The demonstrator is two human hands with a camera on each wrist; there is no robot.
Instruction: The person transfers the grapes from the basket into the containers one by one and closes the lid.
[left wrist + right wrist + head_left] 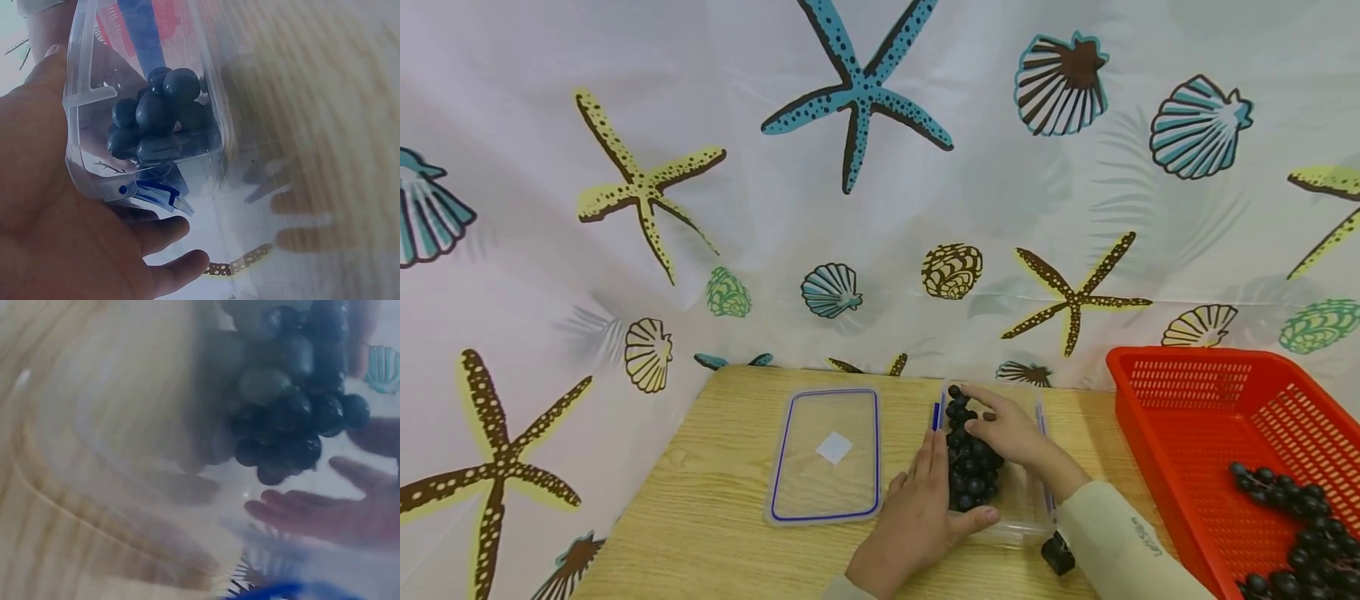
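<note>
A bunch of black grapes [973,467] lies along the left side of a clear plastic container [1026,504] with blue-edged clips. My left hand [917,508] rests against the container's near left corner, its fingers straight along the left wall and its thumb stretched over the front rim. In the left wrist view, several grapes [156,112] show through the container's wall. Over the container, my right hand [1011,429] touches the far end of the bunch with its index finger and thumb extended. Its fingers [312,512] look loosely straight beside the grapes in the blurred right wrist view.
A clear lid [805,492] with a blue seal lies on the wooden table [692,492], left of the container. At the right stands a red basket [1165,467] with more black grapes [1311,533]. A small black object [1058,554] sits by the right sleeve.
</note>
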